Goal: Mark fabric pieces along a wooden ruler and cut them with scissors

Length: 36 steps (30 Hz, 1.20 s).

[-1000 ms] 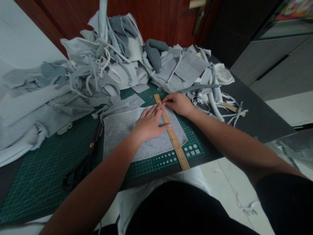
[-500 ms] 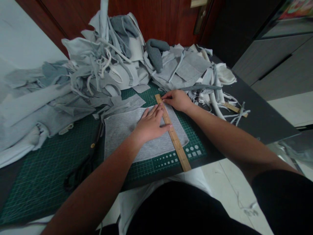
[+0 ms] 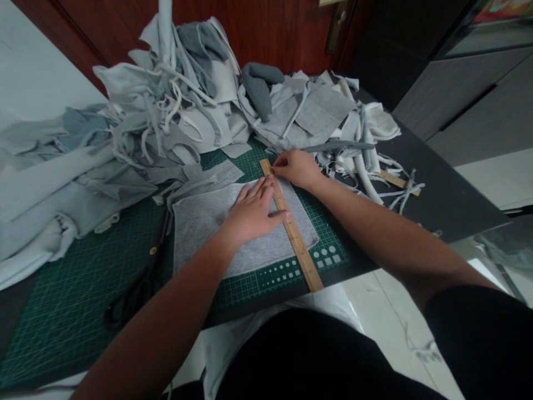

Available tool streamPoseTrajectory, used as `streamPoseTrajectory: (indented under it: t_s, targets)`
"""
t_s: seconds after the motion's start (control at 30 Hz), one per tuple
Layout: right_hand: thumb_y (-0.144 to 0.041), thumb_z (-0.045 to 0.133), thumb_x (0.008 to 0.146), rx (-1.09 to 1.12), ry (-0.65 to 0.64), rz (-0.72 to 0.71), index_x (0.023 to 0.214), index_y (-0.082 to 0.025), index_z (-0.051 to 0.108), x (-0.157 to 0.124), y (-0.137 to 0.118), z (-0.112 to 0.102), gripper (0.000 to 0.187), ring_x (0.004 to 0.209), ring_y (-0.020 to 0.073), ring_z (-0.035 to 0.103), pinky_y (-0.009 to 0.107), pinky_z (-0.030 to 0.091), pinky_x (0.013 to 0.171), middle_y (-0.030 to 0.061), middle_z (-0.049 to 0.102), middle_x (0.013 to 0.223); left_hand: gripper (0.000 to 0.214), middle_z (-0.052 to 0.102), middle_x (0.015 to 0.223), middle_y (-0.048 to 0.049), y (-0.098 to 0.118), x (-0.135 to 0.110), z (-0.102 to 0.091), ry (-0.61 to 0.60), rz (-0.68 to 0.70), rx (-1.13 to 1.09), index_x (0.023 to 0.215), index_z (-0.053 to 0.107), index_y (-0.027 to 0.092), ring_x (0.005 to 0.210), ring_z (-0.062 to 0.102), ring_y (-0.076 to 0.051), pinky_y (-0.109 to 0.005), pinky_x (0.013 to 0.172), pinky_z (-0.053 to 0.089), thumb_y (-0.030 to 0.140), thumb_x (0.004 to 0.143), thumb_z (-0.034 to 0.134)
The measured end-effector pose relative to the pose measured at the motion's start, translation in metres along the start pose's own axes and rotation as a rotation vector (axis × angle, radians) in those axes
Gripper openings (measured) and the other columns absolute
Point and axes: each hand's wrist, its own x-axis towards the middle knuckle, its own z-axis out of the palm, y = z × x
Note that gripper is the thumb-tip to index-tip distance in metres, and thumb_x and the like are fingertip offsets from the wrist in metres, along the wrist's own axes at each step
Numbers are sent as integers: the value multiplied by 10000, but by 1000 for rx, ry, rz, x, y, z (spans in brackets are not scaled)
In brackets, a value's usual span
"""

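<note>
A grey piece of fabric (image 3: 200, 222) lies flat on a green cutting mat (image 3: 75, 289). Across its right part runs a wooden ruler (image 3: 300, 244), its near end reaching the table's front edge. My left hand (image 3: 252, 216) rests on the fabric with fingers spread, fingertips and thumb touching the ruler. Close to the ruler's far end, my right hand (image 3: 297, 168) has its fingertips pinched together against the right edge. Whatever those fingertips hold is too small to make out. Black-handled scissors (image 3: 137, 283) lie left of the fabric, partly beneath its edge.
Heaped grey and white fabric scraps (image 3: 200, 111) cover the back of the table, spreading to the left (image 3: 83, 178). Thin strips and another wooden ruler piece (image 3: 395, 180) lie at the right. Behind stands a red-brown door (image 3: 291, 33); cabinets (image 3: 470, 94) are at the right.
The whole view has shifted slightly. Both hands, the ruler and the fabric keep nearly the same places relative to each other.
</note>
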Motion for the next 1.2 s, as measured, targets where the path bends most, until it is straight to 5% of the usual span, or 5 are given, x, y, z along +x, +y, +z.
streamPoseTrajectory:
  t_s: [0.3, 0.47, 0.67, 0.97, 1.2]
  targets:
    - [-371, 735, 801, 89, 39, 110, 898, -201, 809, -2, -5, 2, 210, 831, 250, 706, 327, 486, 712, 68, 777, 868, 816, 282, 1721, -199, 1, 1, 0, -1, -1, 20, 1612, 276, 91, 1621, 205, -323, -526, 1315, 161, 591, 999, 475]
    - [-265, 725, 769, 248, 104, 24, 825, -150, 729, -14, -1, -5, 128, 736, 199, 651, 297, 441, 662, 40, 713, 765, 809, 284, 1720, -199, -1, 1, 2, 16, 10, 20, 1607, 291, 93, 1620, 208, -322, -525, 1314, 157, 598, 1001, 472]
    - [-227, 729, 758, 420, -20, -154, 873, -157, 720, -20, 20, -11, 135, 718, 165, 623, 276, 431, 662, 19, 717, 797, 823, 275, 1723, -200, -2, 0, 3, 18, 15, 7, 1617, 270, 95, 1621, 207, -318, -522, 1313, 160, 598, 1001, 481]
    - [-240, 737, 842, 114, -107, -170, 955, -159, 839, -34, -1, -19, 172, 803, 205, 712, 295, 448, 726, 56, 802, 863, 861, 261, 1728, -199, -2, 0, 2, 2, 4, 5, 1647, 205, 106, 1622, 203, -310, -504, 1318, 143, 609, 1001, 472]
    - [-231, 731, 868, 104, -160, -167, 1017, -197, 861, -36, -4, -22, 201, 826, 194, 723, 286, 448, 737, 39, 820, 906, 865, 271, 1725, -197, -2, 1, 2, 7, 4, -8, 1647, 209, 117, 1617, 219, -323, -517, 1311, 146, 624, 996, 469]
